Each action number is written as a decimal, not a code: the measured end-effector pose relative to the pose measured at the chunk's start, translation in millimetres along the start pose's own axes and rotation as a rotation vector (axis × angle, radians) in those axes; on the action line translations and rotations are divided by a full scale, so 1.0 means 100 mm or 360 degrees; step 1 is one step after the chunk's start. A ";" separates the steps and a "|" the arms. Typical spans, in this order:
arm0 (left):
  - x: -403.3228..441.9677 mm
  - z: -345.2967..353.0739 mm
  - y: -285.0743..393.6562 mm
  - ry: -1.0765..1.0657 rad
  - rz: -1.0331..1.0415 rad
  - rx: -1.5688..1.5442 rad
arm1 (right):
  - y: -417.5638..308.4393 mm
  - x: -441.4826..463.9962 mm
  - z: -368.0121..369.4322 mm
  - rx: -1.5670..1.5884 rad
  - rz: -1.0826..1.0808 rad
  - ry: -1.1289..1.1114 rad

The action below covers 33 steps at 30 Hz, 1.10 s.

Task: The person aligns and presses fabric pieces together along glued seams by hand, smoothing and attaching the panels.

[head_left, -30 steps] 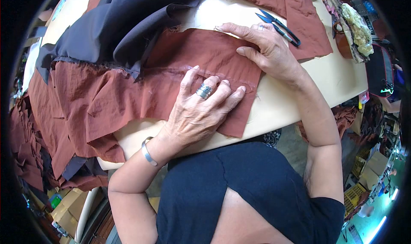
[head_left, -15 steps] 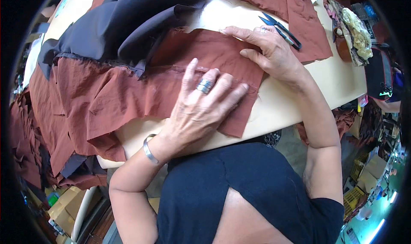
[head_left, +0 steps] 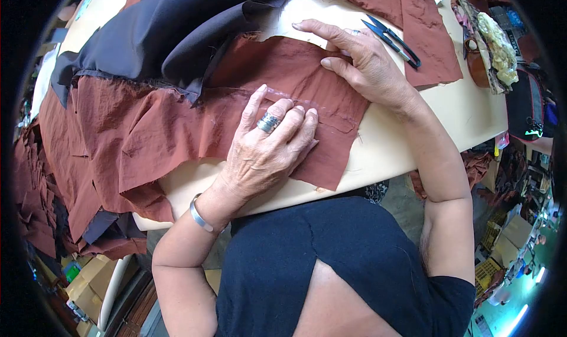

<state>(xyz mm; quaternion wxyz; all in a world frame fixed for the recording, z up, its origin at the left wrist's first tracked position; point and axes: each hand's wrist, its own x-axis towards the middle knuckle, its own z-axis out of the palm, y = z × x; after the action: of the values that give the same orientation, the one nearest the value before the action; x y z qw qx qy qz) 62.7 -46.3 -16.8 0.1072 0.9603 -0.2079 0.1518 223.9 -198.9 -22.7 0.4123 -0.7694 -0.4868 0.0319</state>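
Rust-brown fabric [head_left: 159, 130] lies across the pale table, with a stitched seam running along it. My left hand [head_left: 266, 139], ringed and with a silver bracelet at the wrist, rests palm down on this fabric just below the seam, its fingers bent and the index finger apart from the others. At the fabric's upper right edge is my right hand [head_left: 360, 62], with thumb and index finger stretched out apart and nothing seen between them. Dark grey fabric [head_left: 142, 36] lies in folds over the upper left of the brown piece.
Dark thread snips [head_left: 393, 41] lie just beyond my right hand, beside another brown cloth [head_left: 428, 36]. A pincushion-like bundle [head_left: 496, 50] sits at the table's [head_left: 472, 115] right end. Cloth scraps [head_left: 44, 201] hang at the left edge.
My left hand has slid a little to the left and its fingers have drawn closer together. My right hand has moved slightly up and left, still spread.
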 end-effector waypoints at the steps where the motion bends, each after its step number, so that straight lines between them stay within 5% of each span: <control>1: 0.00 0.00 0.00 -0.0004 0.0005 0.0015 | 0.00 0.00 0.00 0.0017 0.0011 -0.0011; 13: -0.11 -0.01 -0.05 0.0000 0.0156 -0.0139 | -0.08 -0.01 -0.05 -0.0224 0.0084 -0.0101; 26: 0.00 -0.07 0.06 0.0043 -0.0273 -0.0347 | -0.09 -0.09 -0.04 -0.0293 0.0078 -0.0114; 29: -0.09 0.01 -0.04 0.0023 0.0060 -0.0357 | -0.09 -0.10 -0.04 -0.0260 0.0088 -0.0120; 33: -0.06 -0.02 -0.02 0.0029 0.0098 -0.0386 | -0.11 -0.10 -0.06 -0.0340 0.0077 -0.0211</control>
<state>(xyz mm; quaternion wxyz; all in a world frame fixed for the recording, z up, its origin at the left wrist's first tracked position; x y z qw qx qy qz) 57.8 -41.4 -17.4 0.2196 0.9321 -0.2531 0.1374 213.5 -208.6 -15.1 0.2939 -0.8167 -0.4949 0.0406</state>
